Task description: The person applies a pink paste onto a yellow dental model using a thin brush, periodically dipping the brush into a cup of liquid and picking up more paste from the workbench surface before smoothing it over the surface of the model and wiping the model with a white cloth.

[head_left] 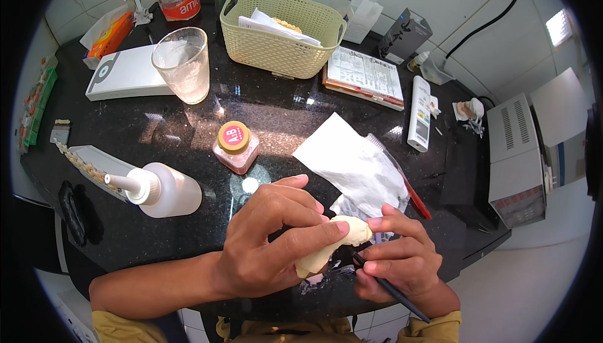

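My left hand (267,239) grips a pale yellow plaster piece (356,232) that looks like a dental cast. Its thumb presses on the top, and most of the piece is hidden behind the fingers. In my right hand (405,255) is a slim black-handled tool (402,300), held like a pen. Its tip is close to the plaster's right end, but I cannot tell whether they touch. My right index fingertip rests at the plaster's edge. Below lie pale shavings (312,283) on the dark counter. A crumpled white cloth (358,161) lies just beyond my hands.
A white squeeze bottle (169,190) and a gold-lidded jar (235,148) stand left of centre. A glass (183,70), a green basket (276,48) and a book (364,76) are farther back. A red-handled tool (416,198) sticks out beside the cloth. Right stands a white machine (518,161).
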`<state>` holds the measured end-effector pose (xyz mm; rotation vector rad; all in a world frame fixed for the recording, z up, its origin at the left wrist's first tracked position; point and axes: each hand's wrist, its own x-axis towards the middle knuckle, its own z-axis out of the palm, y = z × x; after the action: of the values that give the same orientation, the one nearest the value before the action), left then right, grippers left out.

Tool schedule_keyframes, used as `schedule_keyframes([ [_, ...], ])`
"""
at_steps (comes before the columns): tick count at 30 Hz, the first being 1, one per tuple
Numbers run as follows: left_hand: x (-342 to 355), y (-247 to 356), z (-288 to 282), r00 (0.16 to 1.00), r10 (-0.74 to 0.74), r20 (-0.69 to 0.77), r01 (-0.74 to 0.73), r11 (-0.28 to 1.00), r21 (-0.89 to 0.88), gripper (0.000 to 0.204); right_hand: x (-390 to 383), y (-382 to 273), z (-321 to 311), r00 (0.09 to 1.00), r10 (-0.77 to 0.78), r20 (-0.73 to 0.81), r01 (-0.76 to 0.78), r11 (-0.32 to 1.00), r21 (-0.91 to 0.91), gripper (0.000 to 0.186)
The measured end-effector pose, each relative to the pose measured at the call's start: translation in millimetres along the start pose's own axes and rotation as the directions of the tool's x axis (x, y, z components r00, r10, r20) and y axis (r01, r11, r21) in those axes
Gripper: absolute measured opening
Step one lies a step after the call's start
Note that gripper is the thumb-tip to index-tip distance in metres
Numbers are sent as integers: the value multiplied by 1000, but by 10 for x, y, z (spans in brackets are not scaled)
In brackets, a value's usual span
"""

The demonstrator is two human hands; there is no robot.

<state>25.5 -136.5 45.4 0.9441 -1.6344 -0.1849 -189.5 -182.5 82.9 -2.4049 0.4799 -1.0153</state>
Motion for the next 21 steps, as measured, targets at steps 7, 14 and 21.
schedule_keyframes([
  [7,-2,-4,8,1000,1,-7,-1,1000,-6,42,-7,5,9,1000,-14,0,14,1000,-13,26],
  [14,5,-1,3,1000,0,-6,0,1000,-3,41,-4,-5,-2,1000,-2,2,2,1000,-3,27],
  [21,9,2,5,1000,1,-4,-1,1000,1,40,-3,3,4,1000,-5,1,5,1000,-19,27],
])
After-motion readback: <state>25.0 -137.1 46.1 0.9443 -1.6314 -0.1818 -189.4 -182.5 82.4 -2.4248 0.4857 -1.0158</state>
